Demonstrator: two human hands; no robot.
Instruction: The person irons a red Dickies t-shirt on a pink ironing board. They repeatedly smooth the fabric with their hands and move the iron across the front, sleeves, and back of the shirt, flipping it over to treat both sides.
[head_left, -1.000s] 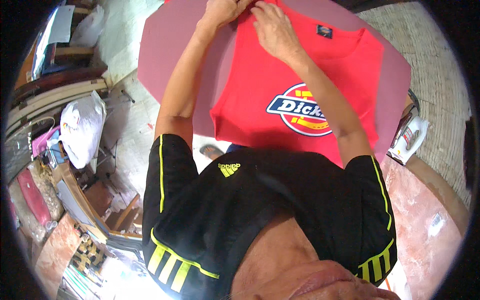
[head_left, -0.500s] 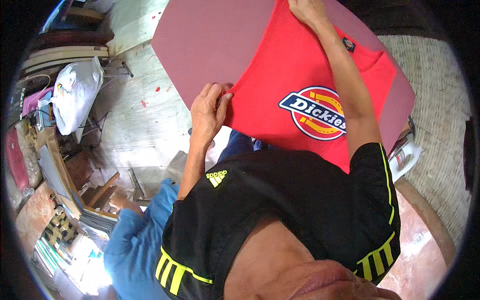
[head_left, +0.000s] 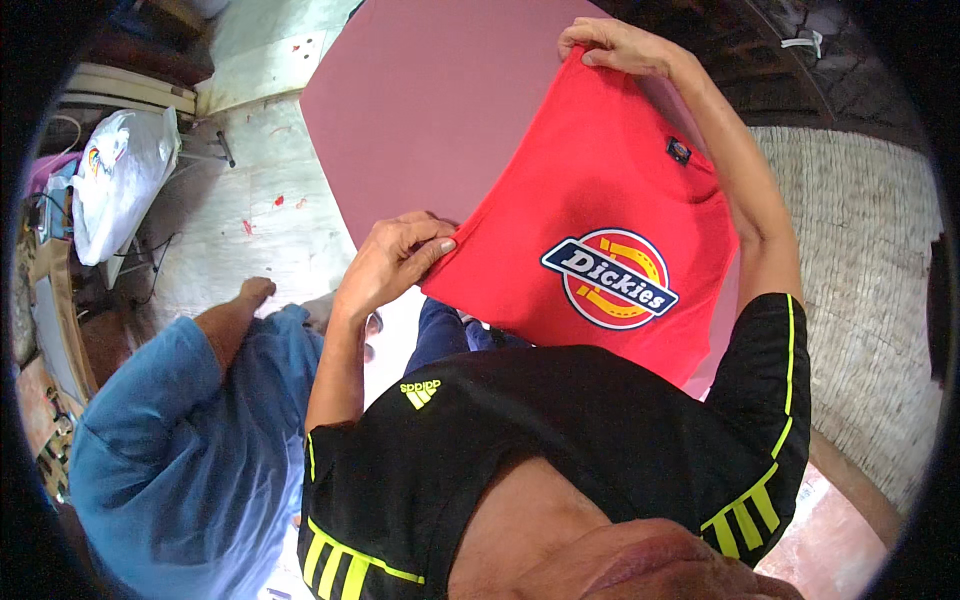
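Note:
A red T-shirt (head_left: 545,180) with a round blue, white and yellow print and a dark neck label is stretched out in front of me. Part of it lies over a dusty-pink table (head_left: 415,110); its near edge reaches my chest. My left hand (head_left: 395,262) pinches the shirt's near left corner between thumb and fingers. At the far end of the same left edge, my right hand (head_left: 618,48) grips the cloth, thumb on top and fingers curled. Between the two hands the edge runs fairly straight. My right forearm passes beside the neckline and covers some of the shirt's right side.
Close on my left is another person in a blue shirt (head_left: 190,440), one arm stretched forward. A white plastic bag (head_left: 125,185) hangs or rests among stacked items at the far left. Woven matting (head_left: 865,300) covers the right side.
My right hand has come nearer with the shirt's far corner. The shirt's left edge and my left hand sit lower in view. The person in blue appears closer beside me.

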